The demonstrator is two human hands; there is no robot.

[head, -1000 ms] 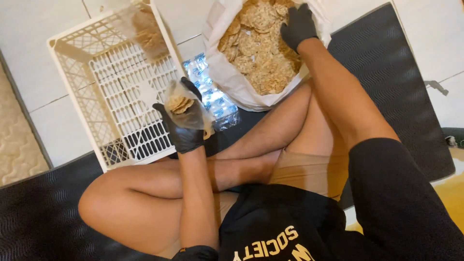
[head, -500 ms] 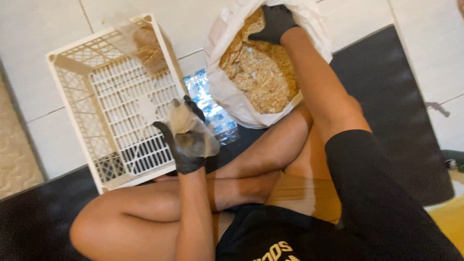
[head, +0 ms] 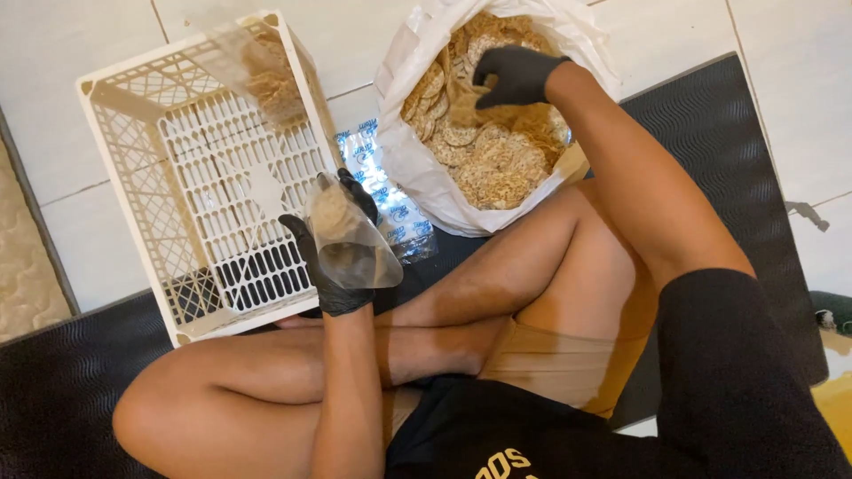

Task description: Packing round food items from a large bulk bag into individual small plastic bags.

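Note:
I sit cross-legged on a dark mat. My left hand (head: pixel 335 257), in a black glove, holds a small clear plastic bag (head: pixel 348 238) with a few round crackers inside, above my knee. My right hand (head: pixel 513 75), also gloved in black, reaches into a large white sack (head: pixel 417 168) full of round tan crackers (head: pixel 488 155) and its fingers close on some of them at the top of the heap.
A white plastic crate (head: pixel 142 177) stands at the left on the tiled floor, with one filled clear bag of crackers (head: pixel 266 75) in its far corner. A stack of printed clear bags (head: pixel 390 208) lies between crate and sack. The black ribbed mat (head: pixel 728 151) extends right.
My right hand has moved from the sack's right rim deeper onto the cracker heap. My left hand with the small bag stays in about the same place.

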